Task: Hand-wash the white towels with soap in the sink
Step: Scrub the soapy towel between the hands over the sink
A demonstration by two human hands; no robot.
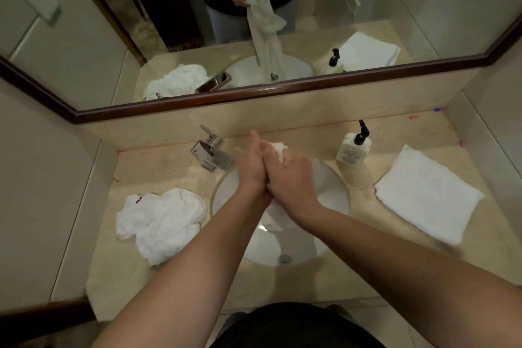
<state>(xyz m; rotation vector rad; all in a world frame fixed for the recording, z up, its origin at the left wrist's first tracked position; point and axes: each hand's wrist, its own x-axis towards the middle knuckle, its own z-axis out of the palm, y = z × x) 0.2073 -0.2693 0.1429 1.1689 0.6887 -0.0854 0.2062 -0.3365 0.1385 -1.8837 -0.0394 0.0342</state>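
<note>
Towel, bunched and white, hangs over the sink, gripped between both hands; its lower part trails down into the basin. The left hand and right hand press together, fingers curled round the cloth. A crumpled towel lies left on the counter, a folded towel right, beside the soap bottle. The tap stands behind.

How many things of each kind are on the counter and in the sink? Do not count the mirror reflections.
White towels: 3 (crumpled towel, folded towel, towel in both hands)
Soap bottle: 1
Faucet: 1
Total: 5
</note>
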